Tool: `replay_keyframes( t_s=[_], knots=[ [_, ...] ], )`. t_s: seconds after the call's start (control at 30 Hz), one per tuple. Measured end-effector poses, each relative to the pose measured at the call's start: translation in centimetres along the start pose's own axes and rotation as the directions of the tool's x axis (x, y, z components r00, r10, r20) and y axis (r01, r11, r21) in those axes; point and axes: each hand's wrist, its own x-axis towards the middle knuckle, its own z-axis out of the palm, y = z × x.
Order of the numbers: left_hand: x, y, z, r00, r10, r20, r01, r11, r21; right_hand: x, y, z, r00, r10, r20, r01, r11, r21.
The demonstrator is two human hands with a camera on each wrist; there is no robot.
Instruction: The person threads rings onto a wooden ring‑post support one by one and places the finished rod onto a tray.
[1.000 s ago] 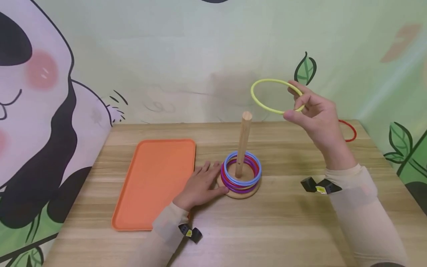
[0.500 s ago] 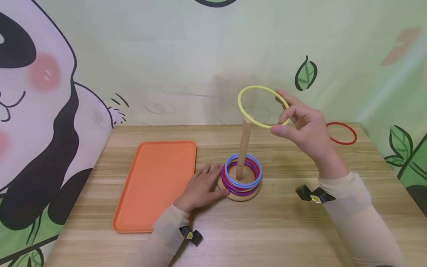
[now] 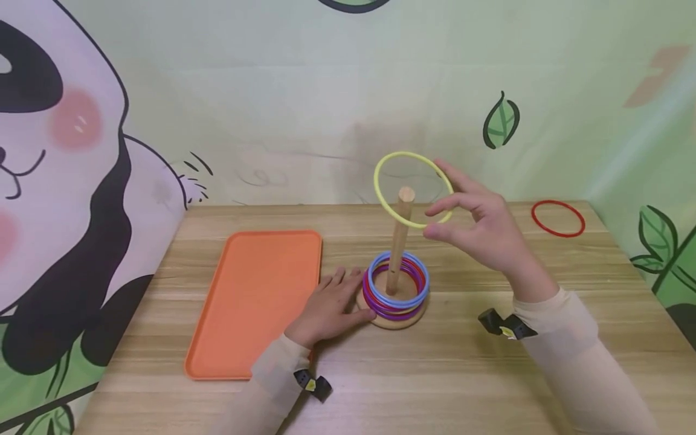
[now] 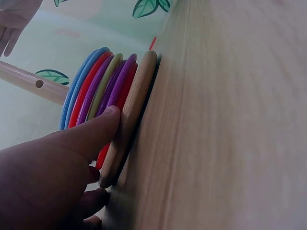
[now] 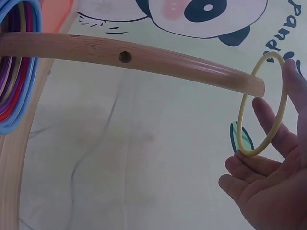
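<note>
A yellow ring (image 3: 376,181) is held by my right hand (image 3: 484,229), thumb and fingers at its right side. The tip of the upright wooden peg (image 5: 182,62) passes through this ring in the right wrist view. Round the foot of the peg lie several stacked rings, with blue rings (image 3: 399,304) on top and red, purple and olive ones (image 4: 100,88) below. My left hand (image 3: 328,311) rests beside the round wooden base (image 3: 394,324) with fingers spread. Its thumb (image 4: 103,124) touches the lowest rings near the base.
An orange tray (image 3: 261,296) lies on the wooden table (image 3: 462,386) left of the peg, partly behind my left forearm. One red ring (image 3: 558,234) lies at the back right. Behind the table stands a wall (image 3: 283,90) with a painted panda and leaves.
My right hand has brought the yellow ring left and down, from the peg's right side to round its top. The left hand stays by the base.
</note>
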Motion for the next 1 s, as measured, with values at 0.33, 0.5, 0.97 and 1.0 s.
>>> replay_keyframes(
  t_s=[0.33, 0.5, 0.97, 1.0],
  knots=[
    [0.1, 0.1, 0.1, 1.000, -0.005, 0.002, 0.005, 1.000, 0.002, -0.7, 0.9, 0.4, 0.997, -0.045, 0.068, 0.053, 0.992, -0.117],
    [0.1, 0.0, 0.1, 1.000, -0.007, 0.004, 0.007, 1.000, 0.005, -1.0, 1.5, 0.5, 0.994, -0.069, 0.088, 0.081, 0.987, -0.139],
    [-0.1, 0.2, -0.1, 1.000, -0.004, 0.003, 0.004, 1.000, -0.002, -2.2, 2.5, 1.2, 0.990, -0.048, 0.130, 0.067, 0.987, -0.147],
    [-0.1, 0.2, -0.1, 1.000, -0.005, 0.002, 0.005, 1.000, -0.002, -2.3, 2.6, 1.2, 0.990, -0.044, 0.133, 0.063, 0.987, -0.149]
  ],
)
